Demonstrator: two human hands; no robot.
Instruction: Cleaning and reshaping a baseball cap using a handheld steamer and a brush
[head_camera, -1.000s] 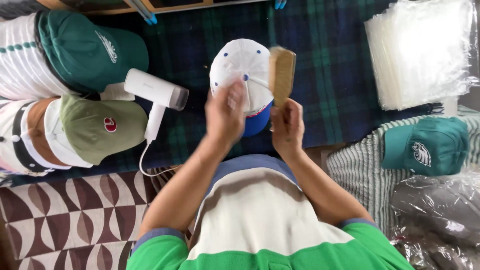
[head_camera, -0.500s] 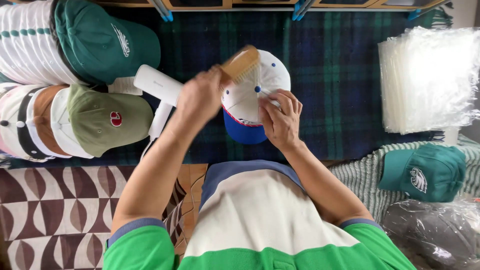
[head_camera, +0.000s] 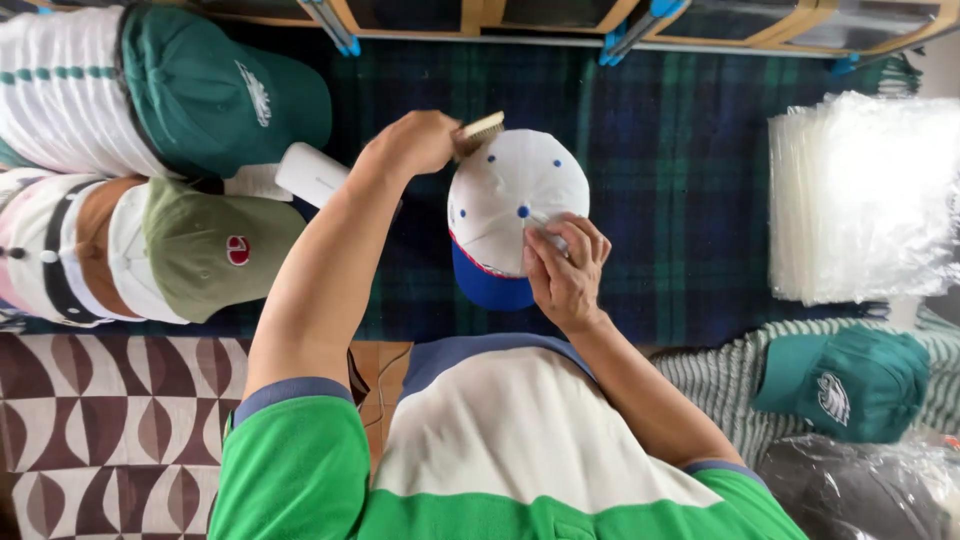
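White cap — right hand steadies it; left hand grips brush.

green caps, olive cap, clear bags, steamer

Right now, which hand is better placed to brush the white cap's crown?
Left, probably. The left hand already grips the wooden brush, bristles at the far edge of the white cap. The right hand is pinned on the cap's near right side, steadying it, and holds no brush.
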